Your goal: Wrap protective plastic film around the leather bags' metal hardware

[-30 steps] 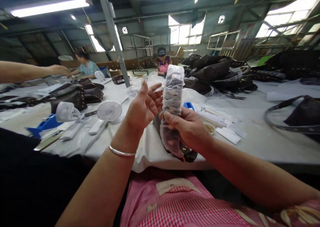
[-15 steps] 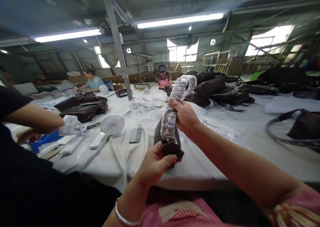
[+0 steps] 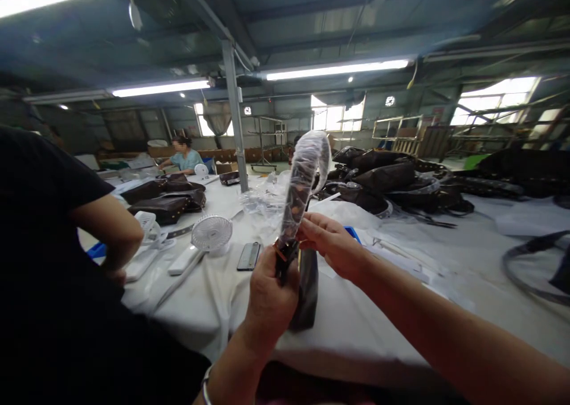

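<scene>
A dark brown studded strap (image 3: 307,286) hangs in front of me over the table edge, its upper length sheathed in a clear plastic sleeve (image 3: 303,179) that stands upright. My left hand (image 3: 269,295) is closed around the strap at the sleeve's lower end. Higher and to the right, my right hand (image 3: 329,244) pinches the bottom of the plastic sleeve with curled fingers.
A white-covered table (image 3: 392,310) carries two small white fans (image 3: 209,236), a phone (image 3: 248,255), loose plastic (image 3: 262,200) and piles of dark bags (image 3: 392,182). A person in black (image 3: 53,274) sits close on my left. Another person (image 3: 183,155) works at the far end.
My left hand went from open beside the sleeve to gripping the strap below it. My right hand slid down to the sleeve's lower end. The view tilted upward.
</scene>
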Demonstrator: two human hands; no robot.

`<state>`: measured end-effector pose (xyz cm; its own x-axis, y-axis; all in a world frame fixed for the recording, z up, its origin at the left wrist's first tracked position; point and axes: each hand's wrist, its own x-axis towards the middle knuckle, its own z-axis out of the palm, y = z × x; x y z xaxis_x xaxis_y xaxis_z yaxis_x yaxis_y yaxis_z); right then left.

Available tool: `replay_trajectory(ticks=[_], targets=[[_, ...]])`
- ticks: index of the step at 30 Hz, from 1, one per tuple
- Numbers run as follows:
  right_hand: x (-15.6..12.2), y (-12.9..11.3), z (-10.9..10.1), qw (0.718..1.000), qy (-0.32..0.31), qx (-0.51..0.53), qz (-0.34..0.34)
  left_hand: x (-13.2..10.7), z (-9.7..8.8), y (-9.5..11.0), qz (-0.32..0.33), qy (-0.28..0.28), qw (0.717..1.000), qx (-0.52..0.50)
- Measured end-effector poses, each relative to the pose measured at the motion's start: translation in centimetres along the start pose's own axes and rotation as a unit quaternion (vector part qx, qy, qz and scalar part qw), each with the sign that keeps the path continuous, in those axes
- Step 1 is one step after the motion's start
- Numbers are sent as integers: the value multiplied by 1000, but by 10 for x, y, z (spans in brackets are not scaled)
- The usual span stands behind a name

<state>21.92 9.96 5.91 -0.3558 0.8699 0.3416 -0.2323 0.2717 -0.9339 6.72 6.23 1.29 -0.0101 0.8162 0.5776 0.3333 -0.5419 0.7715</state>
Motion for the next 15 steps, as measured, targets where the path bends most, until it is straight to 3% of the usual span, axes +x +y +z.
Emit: replay_trajectory(ticks=[2, 5, 8, 10, 12, 15], targets=[[-3, -4, 4, 999, 33, -33, -15, 2, -1, 0, 101, 55, 981, 156], [-7, -4, 10, 994, 98, -44, 24, 1, 1, 0, 179, 88, 916, 347], [-9, 4, 12, 986, 136, -12, 98, -6, 5, 3, 223, 76, 886, 400], [-7, 9, 10, 982, 147, 44, 106, -11, 5, 5, 243, 50, 905, 345], [-5, 12, 5, 977, 166, 95, 91, -16, 3, 9, 234, 22, 943, 236], [-2, 17, -2, 968, 201, 127, 86, -21, -3, 15, 114, -3, 991, 63]])
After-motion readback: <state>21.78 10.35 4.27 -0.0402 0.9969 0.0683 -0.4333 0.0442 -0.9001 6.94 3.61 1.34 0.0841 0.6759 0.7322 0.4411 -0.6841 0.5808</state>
